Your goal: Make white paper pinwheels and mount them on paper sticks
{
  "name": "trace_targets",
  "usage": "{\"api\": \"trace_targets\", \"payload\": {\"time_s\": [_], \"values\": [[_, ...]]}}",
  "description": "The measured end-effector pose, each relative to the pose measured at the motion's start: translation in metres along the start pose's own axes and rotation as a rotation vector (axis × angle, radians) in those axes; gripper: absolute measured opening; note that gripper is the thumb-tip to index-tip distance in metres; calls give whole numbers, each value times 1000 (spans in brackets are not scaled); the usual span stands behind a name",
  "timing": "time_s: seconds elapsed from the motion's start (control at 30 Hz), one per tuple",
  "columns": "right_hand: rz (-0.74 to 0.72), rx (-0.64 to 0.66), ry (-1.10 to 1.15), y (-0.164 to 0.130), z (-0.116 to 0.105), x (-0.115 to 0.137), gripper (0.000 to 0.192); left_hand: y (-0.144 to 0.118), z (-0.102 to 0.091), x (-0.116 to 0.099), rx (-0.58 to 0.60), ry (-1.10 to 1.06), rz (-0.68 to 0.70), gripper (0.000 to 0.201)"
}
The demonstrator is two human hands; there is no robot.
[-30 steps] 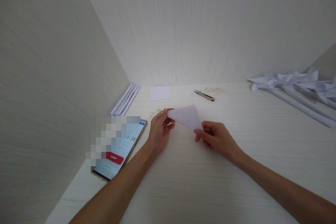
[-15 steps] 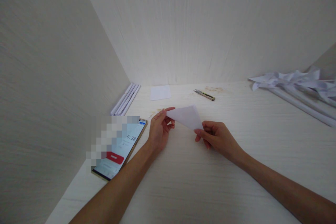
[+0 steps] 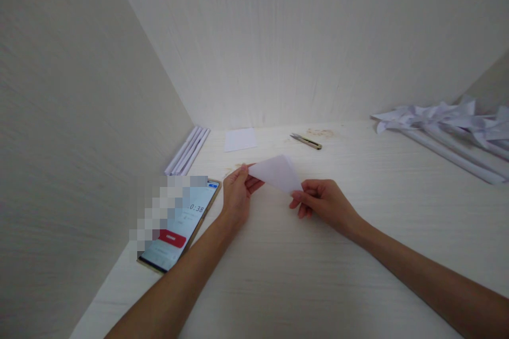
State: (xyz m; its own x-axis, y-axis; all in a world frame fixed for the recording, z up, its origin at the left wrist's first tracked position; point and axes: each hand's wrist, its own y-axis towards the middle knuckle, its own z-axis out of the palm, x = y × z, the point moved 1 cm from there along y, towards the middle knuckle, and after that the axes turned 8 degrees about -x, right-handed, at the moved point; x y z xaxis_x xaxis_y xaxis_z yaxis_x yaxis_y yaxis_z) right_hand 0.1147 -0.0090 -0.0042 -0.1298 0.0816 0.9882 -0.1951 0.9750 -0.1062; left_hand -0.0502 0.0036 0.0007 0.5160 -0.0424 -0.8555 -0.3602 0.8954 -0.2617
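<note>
Your left hand (image 3: 236, 196) fingers pinch the left corner of the white folded triangular paper sheet (image 3: 275, 172); your right hand (image 3: 324, 202) fingers pinch its lower right corner, holding it just above the pale wood-grain counter (image 3: 302, 275). A small metal snipping tool (image 3: 305, 141) lies at 12 o'clock, a smartphone (image 3: 181, 225) at 9 o'clock.

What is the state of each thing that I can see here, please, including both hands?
left hand: pinches the left corner of the paper.
right hand: pinches the paper's right corner.
folded paper: a triangle, held above the table.
phone: lies flat, screen lit, timer at 0:38.
snips: lie untouched near the back wall.
square sheet: flat, unfolded.
paper rolls: rolled, beside the left wall.
paper pinwheels: finished, lying at far right.
</note>
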Motion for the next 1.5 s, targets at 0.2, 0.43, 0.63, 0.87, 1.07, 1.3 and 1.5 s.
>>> {"api": "trace_targets", "payload": {"time_s": [0.2, 0.43, 0.63, 0.87, 1.07, 1.3, 1.5], "values": [[-3, 4, 54, 1, -1, 1, 24, -4, 3, -2, -71, -24, -33, 20], [11, -10, 133, 3, -2, 1, 24, -5, 3, -1, -45, -77, -55, 17], [-49, -274, 376, 6, -7, 0, 23, -7, 2, 8, 72, 55, 56, 16], [-75, -507, 687, 10, -14, 4, 29, -19, 6, 9, 317, 434, 69, 18], [-146, -453, 565, 8, -12, 1, 33, -26, 11, 11, 448, 668, 27, 15], [-158, -413, 473, 9, -8, 0, 30, -27, 12, 13, 395, 573, -3, 22], [-113, -260, 246, 6, -2, -2, 27, -29, 12, 15, 372, 535, -22, 21]]}}
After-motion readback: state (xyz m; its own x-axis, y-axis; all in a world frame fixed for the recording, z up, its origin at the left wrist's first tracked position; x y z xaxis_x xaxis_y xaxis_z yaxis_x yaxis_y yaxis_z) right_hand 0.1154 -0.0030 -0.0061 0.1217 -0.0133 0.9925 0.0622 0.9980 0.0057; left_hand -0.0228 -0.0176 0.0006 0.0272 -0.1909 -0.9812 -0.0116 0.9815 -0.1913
